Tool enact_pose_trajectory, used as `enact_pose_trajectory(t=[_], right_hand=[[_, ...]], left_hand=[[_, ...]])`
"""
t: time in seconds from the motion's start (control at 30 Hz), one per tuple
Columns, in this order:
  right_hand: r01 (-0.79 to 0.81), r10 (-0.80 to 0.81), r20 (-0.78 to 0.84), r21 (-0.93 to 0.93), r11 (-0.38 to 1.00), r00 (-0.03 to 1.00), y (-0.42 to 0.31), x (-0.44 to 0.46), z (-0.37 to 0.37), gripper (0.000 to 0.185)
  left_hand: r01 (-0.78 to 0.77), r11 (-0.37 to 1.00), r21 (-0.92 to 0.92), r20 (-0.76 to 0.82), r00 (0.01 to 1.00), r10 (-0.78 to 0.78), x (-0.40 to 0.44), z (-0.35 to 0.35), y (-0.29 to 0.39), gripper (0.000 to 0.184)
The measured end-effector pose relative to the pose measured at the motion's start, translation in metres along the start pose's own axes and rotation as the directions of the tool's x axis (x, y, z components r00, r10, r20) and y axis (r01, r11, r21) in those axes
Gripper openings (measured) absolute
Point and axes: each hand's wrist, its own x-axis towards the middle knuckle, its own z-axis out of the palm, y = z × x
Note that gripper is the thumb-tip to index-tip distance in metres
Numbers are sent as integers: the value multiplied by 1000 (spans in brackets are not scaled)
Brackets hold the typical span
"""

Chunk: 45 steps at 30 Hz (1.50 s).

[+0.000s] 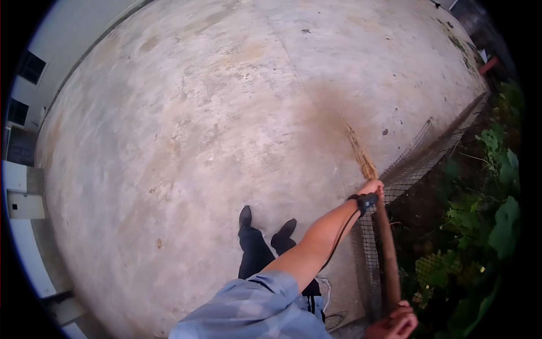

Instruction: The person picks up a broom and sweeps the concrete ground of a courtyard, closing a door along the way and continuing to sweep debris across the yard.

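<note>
A broom with a long wooden handle (388,248) slants across the right of the view. Round the handle's lower part, just behind the bound straw of the broom head (361,151), my left hand (371,188) is closed, its arm stretched across my body with a dark band at the wrist. Down at the bottom edge, my right hand (395,322) holds the handle's other end, fingers curled. The bristle tips (333,113) are a brown motion blur over the concrete floor (186,141).
Black wire mesh (412,179) edges the floor on the right, close to the handle, with leafy plants (466,209) beyond. My shoes (245,217) stand on the concrete. A pale wall (73,39) with dark openings runs along the left. Small dark bits (385,131) lie near the broom.
</note>
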Motion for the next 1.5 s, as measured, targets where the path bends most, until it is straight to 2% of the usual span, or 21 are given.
enact_pose_trajectory(t=[0.07, 0.3, 0.4, 0.5, 0.53, 0.6, 0.63, 0.67, 0.73, 0.83, 0.93, 1.07, 1.1, 1.13, 1.17, 1.2, 1.27, 1.3, 1.33, 1.47, 1.5], right_hand=[[119, -59, -350, 153, 981, 935, 1, 24, -35, 6], [-116, 68, -464, -75, 990, 883, 82, 66, -167, 19], [-199, 94, -240, -464, 863, 966, 135, 82, -132, 26], [-197, 329, 246, -441, 876, 912, 166, 86, -26, 11], [-121, 338, 446, -447, 886, 828, 174, 82, 11, 12], [78, 186, 805, -276, 958, 563, 173, 50, 93, 16], [374, -20, 950, -104, 922, 313, 129, 35, 141, 15], [391, -70, 989, 13, 920, 130, 115, 10, 177, 17], [229, -79, 968, 136, 964, -239, 43, -45, 244, 32], [208, -8, 769, 182, 961, -639, -13, -131, 314, 41], [148, -117, 754, 274, 950, -647, -14, -213, 352, 35], [254, -18, 786, 221, 942, -618, -18, -234, 389, 31], [277, -6, 796, 218, 936, -605, -30, -213, 396, 30], [319, -11, 834, 224, 921, -552, -27, -190, 398, 27], [311, -93, 886, 256, 915, -454, -17, -164, 393, 22], [332, -26, 926, 162, 929, -378, -14, -134, 383, 22], [319, 182, 966, -116, 941, -186, -8, -69, 332, 26], [244, 341, 937, -316, 917, -70, -3, -41, 293, 25], [168, 401, 913, -409, 897, 81, -7, -26, 247, 26], [-344, 729, 555, -646, 682, 401, 9, -82, 85, 29], [-207, 662, 602, -651, 731, 446, -5, -105, 96, 31]], left_hand=[[2, 999, -40, -31, 1000, -3, -10, 20, -21, 17], [-259, 869, -422, -282, 948, 146, -118, -2, -36, 16], [-416, 707, -572, -376, 899, 225, -152, -109, -37, 18], [-608, 417, -676, -479, 792, 378, -174, -266, -41, 20], [-653, 282, -703, -522, 742, 420, -188, -322, -41, 21], [-762, 534, -365, -633, 624, 458, -294, -378, -16, 17], [-933, 282, -224, -662, 358, 658, -313, -429, -26, 19], [-900, 435, 30, -729, 278, 626, -359, -452, -24, 20], [-953, 280, 118, -758, 96, 646, -435, -498, -30, 19], [-960, 25, -280, -868, 264, 420, -511, -526, -36, 20], [-970, -103, -220, -953, 191, 237, -537, -532, -47, 19], [-964, 134, -231, -938, 257, 231, -533, -550, -32, 14], [-950, 310, -46, -965, 123, 233, -522, -528, -14, 14], [-991, 21, -129, -956, 130, 262, -477, -545, -8, 16], [-961, 117, -250, -966, 255, 36, -450, -526, 21, 19], [-936, -5, -351, -865, 322, 384, -399, -531, 16, 22], [-668, 585, -460, -702, 678, 221, -304, -492, 24, 24], [-878, 324, -351, -733, 473, 488, -291, -415, 33, 20], [-801, 506, -321, -881, 449, 152, -287, -329, 53, 18], [-503, 819, -276, -712, 679, 177, -258, -214, 43, 14], [-412, 888, -205, -577, 784, 231, -244, -213, 42, 12]])
